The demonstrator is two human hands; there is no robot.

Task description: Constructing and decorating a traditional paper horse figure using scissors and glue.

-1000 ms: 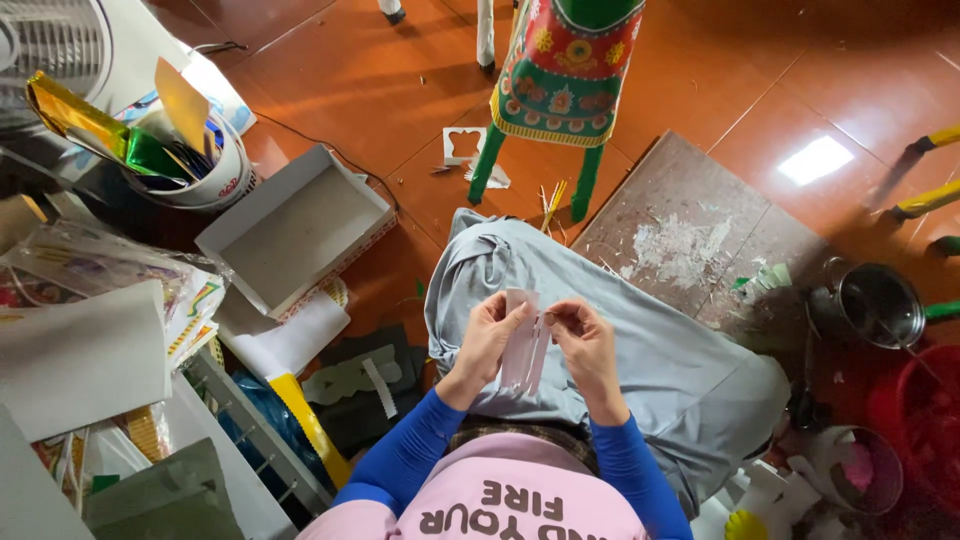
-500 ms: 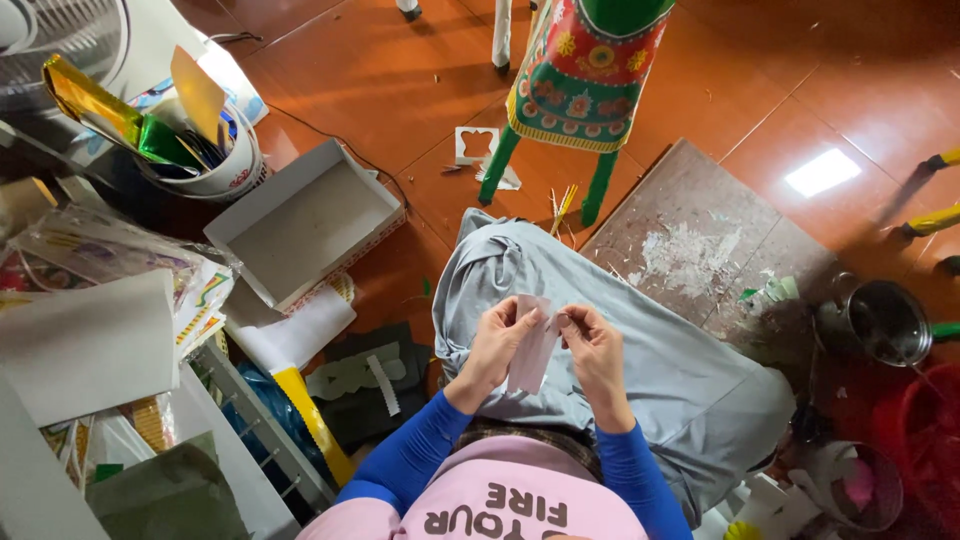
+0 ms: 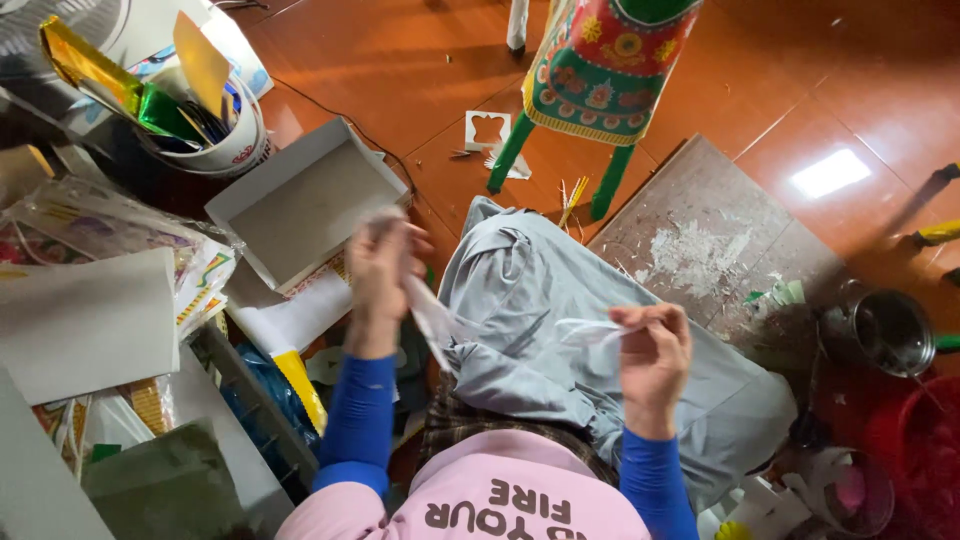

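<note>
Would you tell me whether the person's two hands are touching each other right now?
No: the left hand is raised beside the grey cardboard tray, well apart from the right hand, each pinching a separate thin translucent piece.

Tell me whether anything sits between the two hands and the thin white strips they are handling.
Nothing visible does. The left hand already pinches one thin white strip, blurred, which hangs down from it. The right hand pinches the other white strip at its fingertips. Only the grey cloth on the lap lies beneath them.
</note>
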